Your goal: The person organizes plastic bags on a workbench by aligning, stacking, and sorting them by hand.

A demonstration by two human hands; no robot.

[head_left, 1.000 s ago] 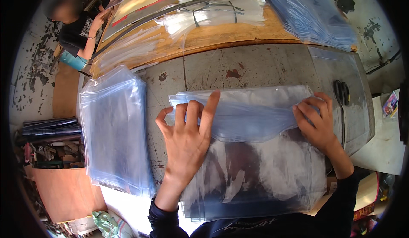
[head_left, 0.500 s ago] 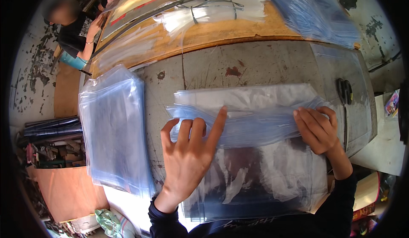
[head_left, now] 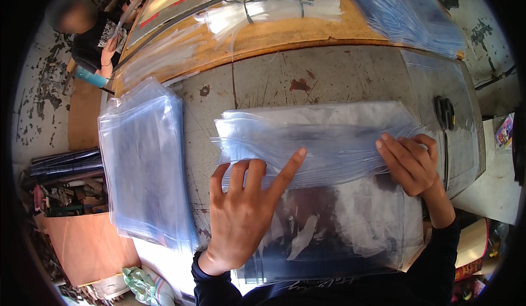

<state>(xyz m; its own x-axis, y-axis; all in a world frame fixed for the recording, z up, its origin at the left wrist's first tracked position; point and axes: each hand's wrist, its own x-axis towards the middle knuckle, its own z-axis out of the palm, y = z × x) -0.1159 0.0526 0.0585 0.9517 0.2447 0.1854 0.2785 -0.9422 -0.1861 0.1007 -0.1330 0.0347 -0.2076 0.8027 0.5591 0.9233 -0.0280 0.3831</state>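
Observation:
A stack of clear plastic bags (head_left: 307, 153) lies in front of me, its upper layers bent over in a loose fold with fanned edges at the left. The bent fingers of my left hand (head_left: 244, 213) curl over the fold's near left part, while the index finger stretches out across the layers; its thumb is hidden. My right hand (head_left: 412, 163) grips the fold's right end, fingers on top and close together. Under the fold, a flat glossy part of the plastic (head_left: 329, 229) reaches toward my body.
Another stack of clear bags (head_left: 145, 169) lies at the left. Black-handled scissors (head_left: 444, 113) rest at the right on the grey worktable (head_left: 263, 81). Tied plastic strips (head_left: 274, 7) and bluish plastic sheets (head_left: 405, 16) lie on the wooden table beyond. A co-worker (head_left: 90, 46) is at the far left.
My left index finger has swung to the right and lower over the layers. More folded layers now lie spread toward the far side. My right hand has barely moved.

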